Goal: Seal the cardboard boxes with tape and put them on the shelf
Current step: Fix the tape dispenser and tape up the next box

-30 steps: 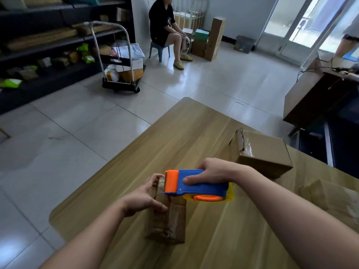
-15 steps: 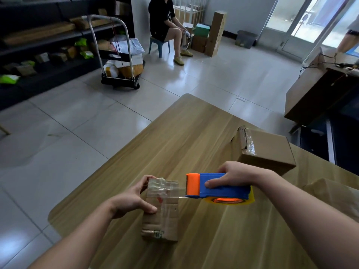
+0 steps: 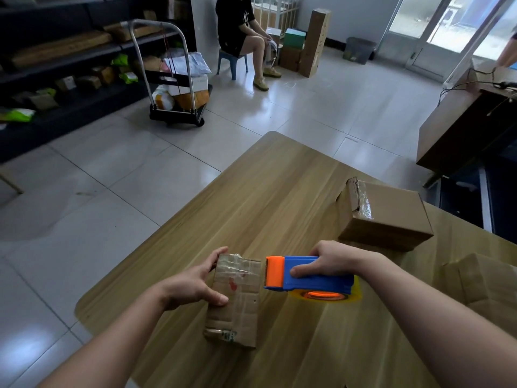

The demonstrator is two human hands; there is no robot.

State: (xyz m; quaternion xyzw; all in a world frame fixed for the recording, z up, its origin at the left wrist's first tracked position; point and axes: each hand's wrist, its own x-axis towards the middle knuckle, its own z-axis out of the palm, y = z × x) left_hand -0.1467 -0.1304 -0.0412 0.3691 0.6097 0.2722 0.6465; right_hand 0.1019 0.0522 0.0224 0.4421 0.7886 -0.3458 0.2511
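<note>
The right grip (image 3: 333, 263) is clamped round the blue-and-orange tape dispenser (image 3: 321, 284). Its orange end sits just beside the right edge of the small cardboard box (image 3: 237, 303) at lower centre, likely to finish a strip. The left grip (image 3: 193, 281) clasps the box's left side, steadying it on the wooden surface (image 3: 279, 205). A larger box (image 3: 391, 217) waits at right. The shelf (image 3: 56, 65) stands upper left, well apart.

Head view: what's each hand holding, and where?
Left hand grips the small taped cardboard box by its far left edge; right hand grips the blue-and-orange plastic tape dispenser across its blue body.
</note>
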